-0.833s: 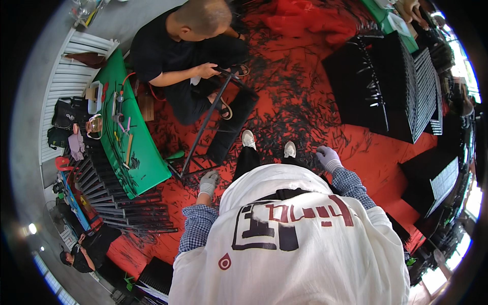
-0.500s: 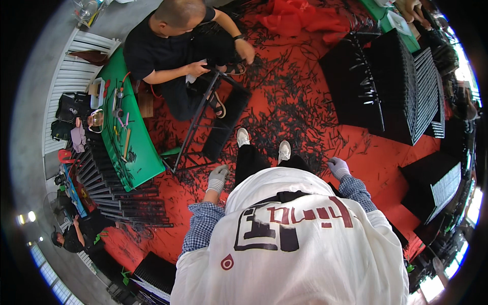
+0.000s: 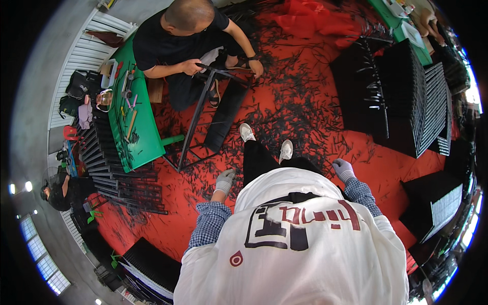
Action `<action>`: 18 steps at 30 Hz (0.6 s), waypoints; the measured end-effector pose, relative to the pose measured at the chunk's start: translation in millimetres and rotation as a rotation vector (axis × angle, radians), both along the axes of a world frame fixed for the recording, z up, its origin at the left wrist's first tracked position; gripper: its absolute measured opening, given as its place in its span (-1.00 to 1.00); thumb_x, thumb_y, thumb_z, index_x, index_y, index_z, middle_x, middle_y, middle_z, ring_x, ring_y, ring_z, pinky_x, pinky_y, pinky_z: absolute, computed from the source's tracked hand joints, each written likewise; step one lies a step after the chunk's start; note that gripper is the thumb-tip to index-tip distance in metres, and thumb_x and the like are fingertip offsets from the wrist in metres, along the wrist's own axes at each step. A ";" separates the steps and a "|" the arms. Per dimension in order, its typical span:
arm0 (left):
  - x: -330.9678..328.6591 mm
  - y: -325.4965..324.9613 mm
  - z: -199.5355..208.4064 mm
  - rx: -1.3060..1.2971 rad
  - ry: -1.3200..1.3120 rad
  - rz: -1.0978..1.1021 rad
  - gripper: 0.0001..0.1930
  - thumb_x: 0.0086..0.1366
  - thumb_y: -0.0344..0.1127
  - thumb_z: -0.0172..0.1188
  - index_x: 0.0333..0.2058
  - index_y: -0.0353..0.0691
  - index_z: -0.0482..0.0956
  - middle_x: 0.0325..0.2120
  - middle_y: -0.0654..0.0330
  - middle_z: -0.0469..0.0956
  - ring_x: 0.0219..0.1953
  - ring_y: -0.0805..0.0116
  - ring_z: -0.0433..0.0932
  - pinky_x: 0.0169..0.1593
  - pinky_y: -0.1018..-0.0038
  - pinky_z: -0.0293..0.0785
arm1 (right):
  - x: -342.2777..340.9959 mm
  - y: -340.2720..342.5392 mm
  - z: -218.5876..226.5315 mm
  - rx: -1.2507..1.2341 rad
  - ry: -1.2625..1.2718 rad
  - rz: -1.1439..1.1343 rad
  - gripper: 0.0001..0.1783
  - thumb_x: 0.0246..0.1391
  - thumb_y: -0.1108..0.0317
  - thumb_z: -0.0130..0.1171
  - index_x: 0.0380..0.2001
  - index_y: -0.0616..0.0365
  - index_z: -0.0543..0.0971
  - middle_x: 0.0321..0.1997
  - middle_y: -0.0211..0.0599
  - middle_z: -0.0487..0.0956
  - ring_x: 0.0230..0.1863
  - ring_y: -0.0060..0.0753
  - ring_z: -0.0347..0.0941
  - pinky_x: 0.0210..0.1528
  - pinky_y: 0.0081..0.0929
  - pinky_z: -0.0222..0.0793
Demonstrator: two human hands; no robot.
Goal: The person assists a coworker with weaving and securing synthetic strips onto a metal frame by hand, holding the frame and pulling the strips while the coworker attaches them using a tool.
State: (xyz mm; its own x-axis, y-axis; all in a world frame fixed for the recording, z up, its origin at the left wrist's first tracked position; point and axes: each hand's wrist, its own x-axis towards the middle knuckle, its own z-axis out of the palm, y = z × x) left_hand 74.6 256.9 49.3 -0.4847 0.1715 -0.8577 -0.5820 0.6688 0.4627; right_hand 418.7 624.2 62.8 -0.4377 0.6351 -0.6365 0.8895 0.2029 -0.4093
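Both my hands hang beside my body over the red floor, in pale grey gloves with ribbed cuffs. My left hand point(image 3: 224, 180) is loosely open with nothing visible in it, a short way from the lower end of a black metal frame point(image 3: 190, 124). My right hand point(image 3: 343, 169) is also open and bare of any object, its fingers partly apart. In front of me on the left, a crouching co-worker in black point(image 3: 178, 51) grips the upper end of that frame with both hands. A dark panel point(image 3: 223, 122) lies within the frame.
Black strips point(image 3: 290, 96) litter the red floor covering point(image 3: 378, 165). A green table point(image 3: 136, 145) with tools stands left, beside stacked black frames point(image 3: 124, 178). Stacked black panels point(image 3: 358, 86) stand at right, with another stack point(image 3: 432, 195) nearer. Red sheeting point(image 3: 305, 20) lies far off.
The co-worker's right-side hand has come down to the frame's end, and the frame has shifted slightly. The view has turned a little; my hands still hang at my sides.
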 end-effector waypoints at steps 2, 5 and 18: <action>4.2 0.6 0.2 0.000 0.034 -0.033 -0.75 0.22 -0.36 0.03 -0.15 -0.27 0.52 -0.50 0.21 0.52 -0.55 0.47 0.45 -0.46 0.55 0.38 | -4.7 2.9 -0.3 -0.002 0.001 -0.022 -0.71 -0.01 0.24 0.11 -0.25 0.18 0.52 -0.29 -0.07 0.57 -0.21 -0.10 0.50 -0.16 -0.36 0.39; 7.7 0.9 -4.0 0.032 0.036 -0.052 -0.76 0.23 -0.36 0.01 -0.15 -0.26 0.52 -0.50 0.22 0.52 -0.54 0.49 0.44 -0.46 0.55 0.37 | -4.3 2.9 3.8 -0.017 -0.045 -0.022 -0.70 -0.01 0.23 0.11 -0.23 0.18 0.51 -0.26 -0.07 0.56 -0.18 -0.09 0.49 -0.13 -0.35 0.39; -13.5 10.5 26.3 -0.022 0.050 -0.101 -0.76 0.24 -0.40 -0.01 -0.14 -0.29 0.50 -0.49 0.19 0.54 -0.56 0.48 0.44 -0.49 0.54 0.38 | 2.3 -15.2 -3.0 -0.006 -0.058 0.001 -0.69 -0.01 0.20 0.09 -0.23 0.14 0.52 -0.26 -0.06 0.56 -0.18 -0.07 0.47 -0.10 -0.30 0.38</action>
